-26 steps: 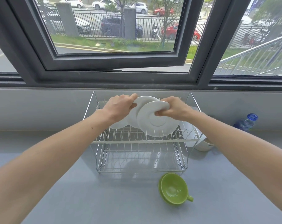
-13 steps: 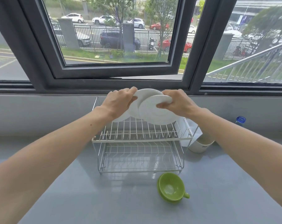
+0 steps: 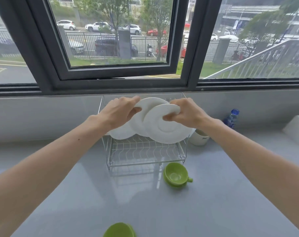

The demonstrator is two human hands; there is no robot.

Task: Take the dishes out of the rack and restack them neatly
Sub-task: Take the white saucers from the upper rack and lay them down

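A two-tier wire dish rack point(image 3: 145, 154) stands on the grey counter under the window. My right hand point(image 3: 184, 112) grips the top rim of a white saucer point(image 3: 167, 129), held tilted in front of the rack's upper tier. My left hand point(image 3: 121, 112) holds two more white plates: one plate point(image 3: 152, 103) behind the saucer and another plate point(image 3: 119, 134) sticking out below my hand. All plates are lifted above the upper tier. The lower tier holds nothing.
A green cup point(image 3: 176, 175) sits on the counter point(image 3: 76, 194) in front of the rack's right corner. Another green dish point(image 3: 119, 230) shows at the bottom edge. A white container point(image 3: 199, 138), a blue-capped bottle point(image 3: 231, 118) and a white block point(image 3: 297, 129) stand at right.
Both hands have raised the white plates up out of the rack's upper tier and toward me. The view has pulled back, bringing a second green dish into sight at the bottom.
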